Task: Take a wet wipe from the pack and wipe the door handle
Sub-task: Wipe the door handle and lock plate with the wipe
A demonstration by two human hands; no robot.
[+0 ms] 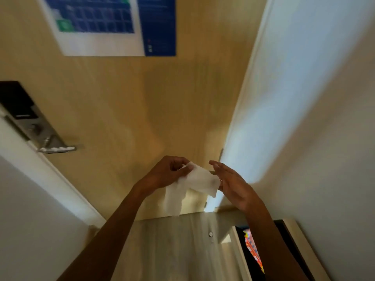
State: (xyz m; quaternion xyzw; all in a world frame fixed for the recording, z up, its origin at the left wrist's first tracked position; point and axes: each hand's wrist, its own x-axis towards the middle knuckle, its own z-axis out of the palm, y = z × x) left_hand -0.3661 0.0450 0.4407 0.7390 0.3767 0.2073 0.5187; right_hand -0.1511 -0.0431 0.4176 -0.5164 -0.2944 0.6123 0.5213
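holding a white wet wipe (190, 183) in front of the wooden door (142, 110), i have both hands raised side by side with the wipe stretched between them. my left hand (168, 173) pinches its upper corner between thumb and fingers, and a loose flap hangs down below that hand. my right hand (233, 183) is spread, fingers extended, touching the wipe's right edge; i cannot tell whether it grips it. the metal door handle (57, 149) sits well apart, near the door's left edge, below a dark lock plate (18, 102). a blue and white notice (109, 25) hangs at the door's top.
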